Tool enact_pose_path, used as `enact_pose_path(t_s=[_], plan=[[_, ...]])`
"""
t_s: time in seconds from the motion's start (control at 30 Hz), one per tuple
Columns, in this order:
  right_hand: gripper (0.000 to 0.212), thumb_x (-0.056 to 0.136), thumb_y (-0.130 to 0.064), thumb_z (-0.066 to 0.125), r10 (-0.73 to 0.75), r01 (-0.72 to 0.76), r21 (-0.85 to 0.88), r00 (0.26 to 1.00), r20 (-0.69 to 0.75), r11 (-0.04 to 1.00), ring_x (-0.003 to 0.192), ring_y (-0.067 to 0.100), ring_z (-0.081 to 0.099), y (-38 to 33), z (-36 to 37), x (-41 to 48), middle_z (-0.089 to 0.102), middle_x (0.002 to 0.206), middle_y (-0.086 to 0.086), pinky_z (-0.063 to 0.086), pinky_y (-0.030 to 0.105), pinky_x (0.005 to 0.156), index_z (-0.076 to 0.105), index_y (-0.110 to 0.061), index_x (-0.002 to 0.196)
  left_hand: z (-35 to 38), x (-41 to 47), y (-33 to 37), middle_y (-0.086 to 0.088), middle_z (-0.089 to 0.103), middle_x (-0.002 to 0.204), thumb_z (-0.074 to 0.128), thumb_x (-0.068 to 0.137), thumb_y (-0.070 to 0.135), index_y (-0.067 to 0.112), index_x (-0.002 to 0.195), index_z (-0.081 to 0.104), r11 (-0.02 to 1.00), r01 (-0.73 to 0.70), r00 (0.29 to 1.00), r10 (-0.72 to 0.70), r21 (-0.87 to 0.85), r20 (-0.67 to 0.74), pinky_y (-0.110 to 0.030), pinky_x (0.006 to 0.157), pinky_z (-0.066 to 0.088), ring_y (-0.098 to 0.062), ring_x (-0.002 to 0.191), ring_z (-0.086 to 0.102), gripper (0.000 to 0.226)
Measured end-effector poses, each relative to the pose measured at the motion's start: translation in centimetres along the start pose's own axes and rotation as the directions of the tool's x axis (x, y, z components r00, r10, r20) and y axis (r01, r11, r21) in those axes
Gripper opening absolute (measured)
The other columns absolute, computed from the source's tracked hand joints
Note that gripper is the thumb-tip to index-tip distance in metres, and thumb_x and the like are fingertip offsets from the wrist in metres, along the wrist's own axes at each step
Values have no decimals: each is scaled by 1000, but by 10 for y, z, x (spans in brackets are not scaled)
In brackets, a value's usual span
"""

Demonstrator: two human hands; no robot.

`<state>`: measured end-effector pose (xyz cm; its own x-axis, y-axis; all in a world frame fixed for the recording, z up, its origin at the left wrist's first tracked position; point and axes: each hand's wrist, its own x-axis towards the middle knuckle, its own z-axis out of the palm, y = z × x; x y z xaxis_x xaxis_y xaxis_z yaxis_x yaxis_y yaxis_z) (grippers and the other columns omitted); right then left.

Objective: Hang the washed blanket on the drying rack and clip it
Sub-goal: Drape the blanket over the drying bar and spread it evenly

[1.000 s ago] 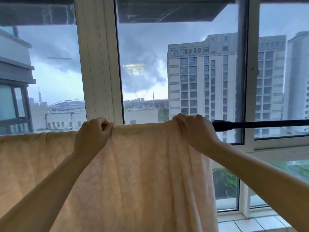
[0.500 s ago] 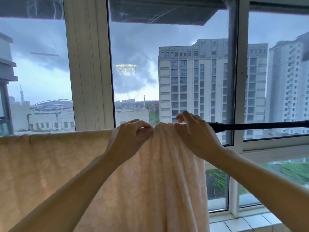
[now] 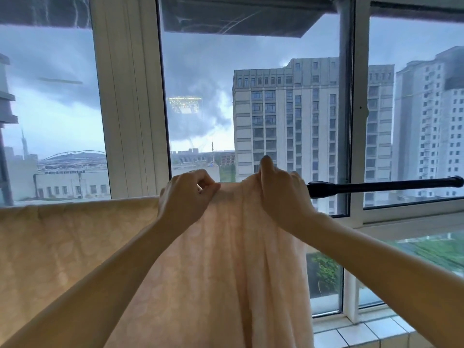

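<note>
Both hands are at the blanket's top edge, near each other with a short strip of cloth between them. The left hand (image 3: 185, 197) pinches the fold with curled fingers; the right hand (image 3: 281, 194) grips bunched fabric beside the bare end of the black rod (image 3: 376, 187). The peach blanket (image 3: 226, 267) hangs over the rod, draping down and stretching left. Behind it is a white-framed window (image 3: 130, 96), with a tiled sill (image 3: 364, 334) at lower right.

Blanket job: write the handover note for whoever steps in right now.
Hands: left hand pinches the blanket at its top edge; right hand grips the bunched folds beside it, next to the bare end of the black rod.
Done: blanket draped over the rod, hanging flat to the left.
Left: spread the bunched right part along the rod, then clip it. No clips in view.
</note>
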<state>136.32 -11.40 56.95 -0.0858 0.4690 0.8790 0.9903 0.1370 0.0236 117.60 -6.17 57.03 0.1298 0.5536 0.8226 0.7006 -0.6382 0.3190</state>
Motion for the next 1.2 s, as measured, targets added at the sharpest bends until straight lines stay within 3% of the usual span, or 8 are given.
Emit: enact_pose_path(t_s=[0.13, 0.3, 0.47, 0.67, 0.8, 0.97, 1.1, 1.2], plan=[[4, 100, -13, 38, 73, -74, 23, 997, 15, 997, 59, 22, 56, 24, -20, 26, 54, 73, 1, 45, 34, 59, 35, -13, 102, -5, 8, -17, 19, 60, 68, 67, 86, 38, 30, 73, 61, 1000, -2, 1000, 3, 19, -21, -32, 69, 54, -5, 66, 60, 16], [9, 103, -24, 34, 109, -105, -40, 990, 90, 994, 55, 18, 54, 45, -27, 20, 53, 66, 0, 47, 34, 58, 37, -16, 100, -15, 10, -38, 4, 65, 71, 66, 87, 26, 22, 76, 65, 993, 89, 986, -77, 77, -146, -38, 72, 53, -20, 71, 63, 12], [15, 100, -27, 42, 67, -85, 97, 981, 181, 992, 54, 13, 57, 37, -16, 10, 58, 64, -1, 49, 28, 54, 50, -18, 91, -4, 2, -7, 7, 71, 93, 64, 87, 15, 21, 92, 70, 999, -36, 997, 36, -8, -70, -29, 75, 52, -6, 76, 61, 10], [24, 96, -5, 43, 59, -151, 300, 954, 292, 942, 60, -1, 56, 35, -30, 9, 67, 85, -2, 42, 8, 52, 65, -12, 98, 7, -7, 23, 15, 66, 90, 63, 89, 37, 26, 97, 72, 965, -235, 963, 246, -113, 106, -28, 72, 55, 0, 74, 60, 17], [26, 92, -1, 52, 21, -121, 296, 947, 321, 948, 83, 2, 60, 42, -34, 2, 68, 107, -2, 43, 0, 65, 62, -14, 112, 7, -5, 17, 15, 64, 78, 69, 86, 23, 23, 85, 75, 960, -242, 965, 253, -144, 69, -28, 70, 54, -1, 71, 60, 6], [25, 93, -15, 52, 53, -135, 201, 927, 371, 970, 54, -2, 54, 56, -32, -5, 67, 103, -1, 44, 10, 52, 59, -15, 117, 4, 0, -3, 13, 61, 77, 65, 88, 15, 18, 80, 66, 977, -193, 981, 195, -96, 19, -13, 63, 40, 1, 71, 56, 10], [23, 90, -12, 52, 43, -113, 154, 916, 400, 981, 65, 4, 58, 64, -31, -8, 64, 84, -7, 53, 21, 66, 61, -16, 111, -1, -1, -19, 9, 56, 74, 63, 88, 7, 12, 76, 61, 981, -186, 981, 184, -49, -55, -13, 60, 39, -2, 67, 53, 13], [22, 89, -17, 54, 23, -71, 111, 922, 385, 991, 77, 9, 55, 66, -32, -12, 63, 89, -5, 47, 23, 72, 59, -17, 109, -5, -2, -28, 7, 53, 71, 62, 86, 1, 9, 75, 59, 984, -179, 977, 175, -20, -118, -11, 60, 35, -1, 66, 50, 14]])
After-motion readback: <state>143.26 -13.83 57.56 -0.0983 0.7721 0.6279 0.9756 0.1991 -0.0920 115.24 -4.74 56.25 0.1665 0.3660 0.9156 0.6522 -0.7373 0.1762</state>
